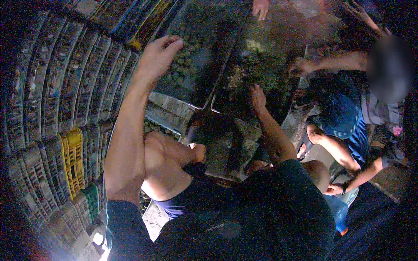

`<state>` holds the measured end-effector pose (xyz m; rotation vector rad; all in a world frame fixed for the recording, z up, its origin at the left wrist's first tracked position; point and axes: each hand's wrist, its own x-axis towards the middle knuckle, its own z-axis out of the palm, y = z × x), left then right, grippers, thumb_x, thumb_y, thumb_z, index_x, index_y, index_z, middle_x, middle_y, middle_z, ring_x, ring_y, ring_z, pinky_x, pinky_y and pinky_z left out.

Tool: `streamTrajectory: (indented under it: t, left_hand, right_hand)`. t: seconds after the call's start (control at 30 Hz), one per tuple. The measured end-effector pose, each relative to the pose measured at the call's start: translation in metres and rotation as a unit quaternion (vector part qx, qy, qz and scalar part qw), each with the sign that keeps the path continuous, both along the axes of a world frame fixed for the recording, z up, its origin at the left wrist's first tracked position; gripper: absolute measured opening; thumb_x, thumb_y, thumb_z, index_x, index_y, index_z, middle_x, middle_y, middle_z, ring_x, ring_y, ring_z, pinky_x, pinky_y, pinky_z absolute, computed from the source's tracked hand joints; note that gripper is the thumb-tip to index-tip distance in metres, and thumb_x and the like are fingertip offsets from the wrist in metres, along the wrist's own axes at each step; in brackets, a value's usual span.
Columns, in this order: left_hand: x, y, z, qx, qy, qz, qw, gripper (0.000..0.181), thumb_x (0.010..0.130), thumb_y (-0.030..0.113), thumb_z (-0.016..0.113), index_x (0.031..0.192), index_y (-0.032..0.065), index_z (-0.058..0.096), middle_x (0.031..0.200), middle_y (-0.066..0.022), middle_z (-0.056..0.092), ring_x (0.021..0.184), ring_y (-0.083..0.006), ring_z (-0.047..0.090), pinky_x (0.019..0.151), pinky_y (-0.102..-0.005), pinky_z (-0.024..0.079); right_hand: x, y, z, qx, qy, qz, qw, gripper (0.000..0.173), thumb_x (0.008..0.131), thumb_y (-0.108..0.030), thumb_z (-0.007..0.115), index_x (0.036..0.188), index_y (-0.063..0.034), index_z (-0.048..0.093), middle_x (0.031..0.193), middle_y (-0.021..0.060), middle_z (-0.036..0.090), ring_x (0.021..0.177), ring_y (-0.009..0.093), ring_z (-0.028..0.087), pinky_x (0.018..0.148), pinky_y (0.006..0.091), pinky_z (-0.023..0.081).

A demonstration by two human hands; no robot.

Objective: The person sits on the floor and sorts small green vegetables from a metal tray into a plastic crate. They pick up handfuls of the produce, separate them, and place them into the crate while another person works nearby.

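My left hand (160,55) is raised at the upper left, over the near edge of a bin (176,101) of small roundish items (184,70). Its fingers are partly curled and apart, with nothing visible in them. My right hand (258,94) reaches forward over a second dark bin or table section, near a heap of loose material (238,75). Whether those fingers hold anything is too dark to tell. A pale divider edge (220,76) runs between the two sections. Grain and shadow hide what the items are.
Stacked plastic crates (75,68) line the left side, including a yellow crate (72,163) and a green one (92,200). One person's dark-haired head (218,143) is between my arms. On the right, a person wears a blue cap (341,112); another's hand (302,67) reaches across.
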<state>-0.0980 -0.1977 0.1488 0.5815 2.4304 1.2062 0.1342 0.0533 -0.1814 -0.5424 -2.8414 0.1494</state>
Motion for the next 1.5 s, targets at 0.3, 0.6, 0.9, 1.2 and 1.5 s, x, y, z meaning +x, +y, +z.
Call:
streamTrajectory:
  t: [0.3,0.6,0.9,1.2,1.5]
  left_hand:
    - [-0.003,-0.008,-0.014,-0.035,0.082,-0.058,0.994,0.036,0.082,0.033,0.055,0.102,0.0041,0.062,0.095,-0.0139,0.063,0.089,-0.02,0.059,0.079,-0.0308,0.044]
    - [-0.001,0.011,-0.036,-0.043,0.027,-0.122,0.991,0.038,0.081,0.035,0.054,0.099,0.0023,0.062,0.091,-0.0175,0.064,0.088,-0.0319,0.061,0.077,-0.037,0.047]
    - [0.061,0.133,-0.059,0.019,-0.297,-0.155,0.942,0.057,0.088,0.05,0.035,0.113,0.0024,0.054,0.116,-0.0142,0.053,0.094,-0.0355,0.057,0.075,-0.0469,0.05]
    - [0.106,0.2,-0.048,0.118,-0.147,-0.018,0.982,0.058,0.091,0.043,0.028,0.088,-0.0059,0.058,0.078,-0.0205,0.061,0.062,-0.0285,0.063,0.055,-0.0397,0.052]
    - [0.105,0.174,-0.014,0.131,-0.099,-0.077,0.983,0.04,0.087,0.033,0.044,0.069,0.001,0.06,0.054,-0.0091,0.056,0.045,-0.0193,0.055,0.048,-0.034,0.045]
  right_hand:
    - [-0.043,-0.018,0.011,-0.157,-0.16,0.038,0.974,0.026,0.074,-0.016,0.058,0.096,-0.0037,0.061,0.095,0.0146,0.061,0.084,0.032,0.059,0.068,0.0418,0.049]
    - [-0.055,0.035,0.046,-0.42,-0.156,0.003,0.894,0.036,0.067,-0.022,0.07,0.099,-0.0074,0.062,0.087,0.0119,0.062,0.084,0.023,0.06,0.072,0.0369,0.049]
    - [-0.044,0.017,0.268,-0.276,-0.036,0.067,0.958,0.042,0.067,-0.028,0.072,0.1,-0.0052,0.058,0.094,0.0125,0.063,0.087,0.028,0.059,0.076,0.0372,0.047]
    - [-0.025,0.005,0.314,-0.041,0.083,0.064,0.994,0.044,0.063,-0.026,0.071,0.099,-0.0055,0.057,0.09,0.0149,0.062,0.084,0.033,0.058,0.074,0.0415,0.047]
    - [-0.007,0.057,0.31,-0.67,0.094,-0.031,0.736,0.031,0.077,-0.03,0.065,0.09,-0.0034,0.058,0.076,0.0055,0.059,0.06,0.013,0.055,0.054,0.0276,0.045]
